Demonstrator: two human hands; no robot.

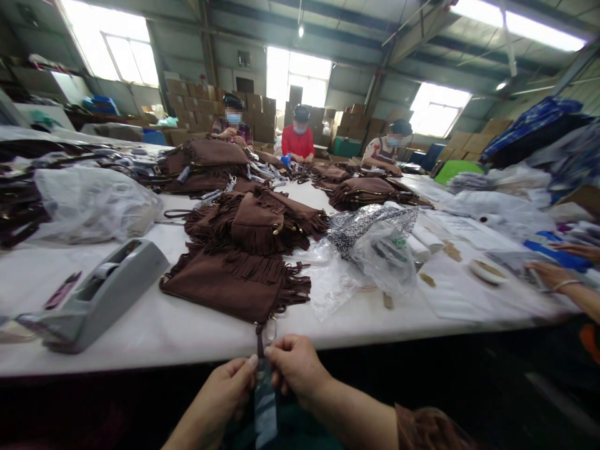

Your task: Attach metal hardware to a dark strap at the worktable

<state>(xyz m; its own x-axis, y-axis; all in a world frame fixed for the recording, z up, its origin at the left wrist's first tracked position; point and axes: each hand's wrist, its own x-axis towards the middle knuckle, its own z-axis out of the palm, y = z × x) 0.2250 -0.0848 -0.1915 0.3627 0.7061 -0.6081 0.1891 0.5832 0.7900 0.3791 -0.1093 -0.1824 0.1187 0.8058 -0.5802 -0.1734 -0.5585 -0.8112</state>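
**Two-Handed Pinch at Strap and Sleeve**

Left hand (232, 380): thumb and fingers pinched at the left edge of a narrow, translucent blue-grey plastic sleeve (266, 409), beside a thin dark-brown strap (260, 340). Right hand (300, 367): pinched at the opposite edge. For best control, keep both thumbs level, spread the sleeve's upper end flat and pull gently so that the bag stays put. This flat, dark-brown fringed bag (229, 284) lies just beyond the hands; the strap runs from its near corner over the table edge.

Surface, left to right: the white-covered table (197, 344) carries a wedge-shaped grey tape dispenser (110, 290), stacked brown fringed bags (257, 228) behind the flat one, and crumpled black-and-white patterned plastic (370, 228). Another person's hand (553, 275) reaches in at right.

Room, left to right: bright windows (117, 47) above stacked brown cardboard boxes (187, 103); three people work at the far side.
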